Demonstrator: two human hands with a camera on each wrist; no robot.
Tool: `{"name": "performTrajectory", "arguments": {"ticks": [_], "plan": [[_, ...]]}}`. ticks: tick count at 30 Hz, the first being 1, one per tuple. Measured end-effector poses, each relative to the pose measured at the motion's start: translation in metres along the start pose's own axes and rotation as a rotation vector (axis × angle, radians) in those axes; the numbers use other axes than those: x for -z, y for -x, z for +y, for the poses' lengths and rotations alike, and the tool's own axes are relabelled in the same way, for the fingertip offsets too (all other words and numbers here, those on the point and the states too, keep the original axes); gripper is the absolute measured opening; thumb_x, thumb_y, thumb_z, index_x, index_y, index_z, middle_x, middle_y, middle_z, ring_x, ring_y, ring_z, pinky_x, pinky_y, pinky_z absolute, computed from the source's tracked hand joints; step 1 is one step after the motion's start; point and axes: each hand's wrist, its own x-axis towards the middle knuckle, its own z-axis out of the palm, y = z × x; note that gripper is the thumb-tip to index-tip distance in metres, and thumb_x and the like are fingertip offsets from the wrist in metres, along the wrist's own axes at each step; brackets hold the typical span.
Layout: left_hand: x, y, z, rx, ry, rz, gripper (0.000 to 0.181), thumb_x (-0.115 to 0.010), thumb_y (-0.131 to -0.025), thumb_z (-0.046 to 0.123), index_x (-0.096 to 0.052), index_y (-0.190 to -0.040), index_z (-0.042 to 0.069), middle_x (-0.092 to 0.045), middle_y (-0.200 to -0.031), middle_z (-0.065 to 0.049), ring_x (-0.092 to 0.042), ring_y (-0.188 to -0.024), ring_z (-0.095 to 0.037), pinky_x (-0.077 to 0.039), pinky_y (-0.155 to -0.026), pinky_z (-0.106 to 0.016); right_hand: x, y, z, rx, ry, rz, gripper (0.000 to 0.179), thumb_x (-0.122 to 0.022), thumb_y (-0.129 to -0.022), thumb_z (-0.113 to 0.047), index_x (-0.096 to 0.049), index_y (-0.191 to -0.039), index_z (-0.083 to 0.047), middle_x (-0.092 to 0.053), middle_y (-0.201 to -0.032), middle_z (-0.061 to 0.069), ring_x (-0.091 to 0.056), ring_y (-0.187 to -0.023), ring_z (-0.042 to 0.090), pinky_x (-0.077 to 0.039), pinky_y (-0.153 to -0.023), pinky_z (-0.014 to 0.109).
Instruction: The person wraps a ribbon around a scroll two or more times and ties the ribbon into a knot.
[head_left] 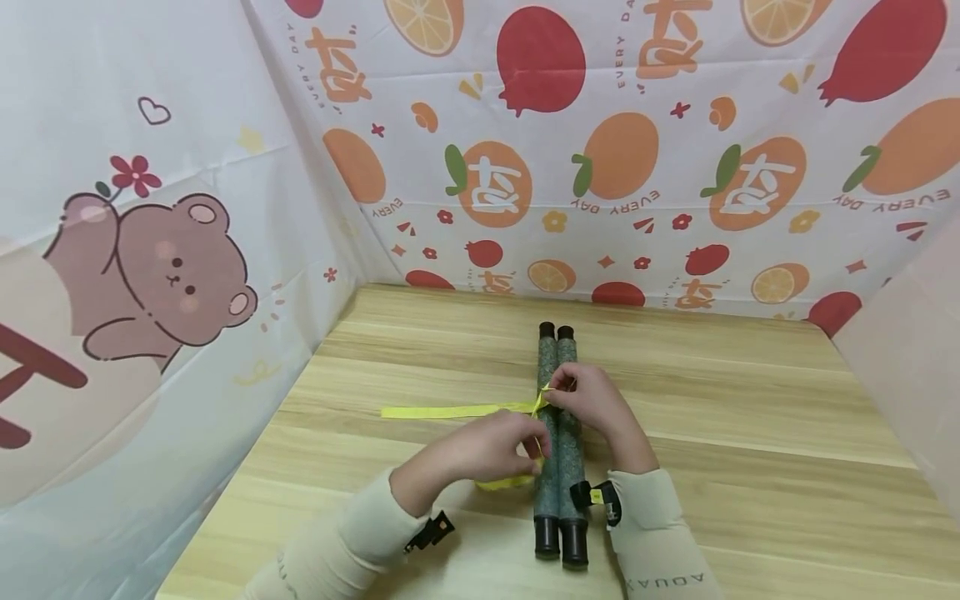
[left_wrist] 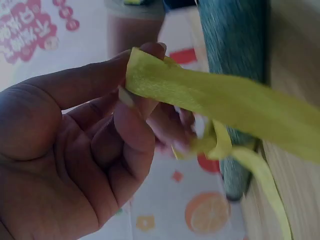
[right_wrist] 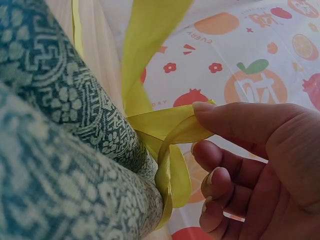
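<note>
A scroll (head_left: 548,467) in green patterned cloth lies lengthwise on the table as two rolls side by side, with dark knobs at both ends. A yellow ribbon (head_left: 442,412) is wrapped about its middle, one tail stretching left across the wood. My right hand (head_left: 596,404) pinches a folded loop of the ribbon (right_wrist: 175,122) between thumb and finger, just above the rolls. At the scroll's left side, my left hand (head_left: 495,446) pinches another length of ribbon (left_wrist: 200,90) near its cut end. The left fingertips are partly hidden behind it.
The wood-grain table (head_left: 750,450) extends around the scroll. A fruit-print cloth (head_left: 555,167) hangs along the back, and a bear-print cloth (head_left: 172,275) stands at the left. Black straps with small devices (head_left: 596,497) are on both wrists.
</note>
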Motion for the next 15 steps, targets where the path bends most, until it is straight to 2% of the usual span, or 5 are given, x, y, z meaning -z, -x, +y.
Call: {"name": "performTrajectory", "arguments": {"ticks": [3, 9, 12, 15], "plan": [[-0.007, 0.001, 0.012, -0.082, -0.019, -0.053, 0.016, -0.075, -0.087, 0.012, -0.070, -0.102, 0.014, -0.071, -0.098, 0.010, -0.063, -0.088, 0.004, -0.051, -0.081, -0.017, 0.000, 0.000, 0.000, 0.001, -0.004, 0.001, 0.009, -0.074, -0.089, -0.022, -0.067, -0.083, -0.018, -0.063, -0.079, -0.001, -0.054, -0.071, 0.018, -0.047, -0.061, 0.032], [-0.018, 0.003, 0.031, -0.230, 0.007, -0.195, 0.020, -0.070, -0.091, 0.014, -0.067, -0.112, 0.014, -0.070, -0.108, 0.009, -0.063, -0.086, 0.010, -0.048, -0.078, -0.008, 0.002, 0.001, 0.000, 0.010, 0.000, 0.000, 0.009, -0.074, -0.088, -0.019, -0.067, -0.084, -0.016, -0.061, -0.079, 0.000, -0.053, -0.070, 0.017, -0.046, -0.062, 0.031], [-0.021, 0.002, 0.035, -0.292, 0.009, -0.269, 0.024, -0.068, -0.093, 0.015, -0.065, -0.117, 0.013, -0.069, -0.115, 0.007, -0.063, -0.089, 0.012, -0.047, -0.080, -0.007, 0.002, 0.000, 0.001, 0.008, -0.001, 0.001, 0.010, -0.075, -0.087, -0.020, -0.067, -0.083, -0.016, -0.060, -0.077, 0.000, -0.052, -0.069, 0.017, -0.045, -0.061, 0.030], [-0.023, 0.000, 0.032, -0.325, 0.021, -0.312, 0.026, -0.066, -0.095, 0.016, -0.064, -0.120, 0.012, -0.068, -0.119, 0.006, -0.063, -0.094, 0.012, -0.047, -0.083, -0.007, 0.002, -0.001, 0.003, 0.009, 0.008, -0.004, 0.010, -0.076, -0.087, -0.020, -0.067, -0.082, -0.016, -0.059, -0.076, 0.000, -0.051, -0.068, 0.016, -0.044, -0.059, 0.030]]}}
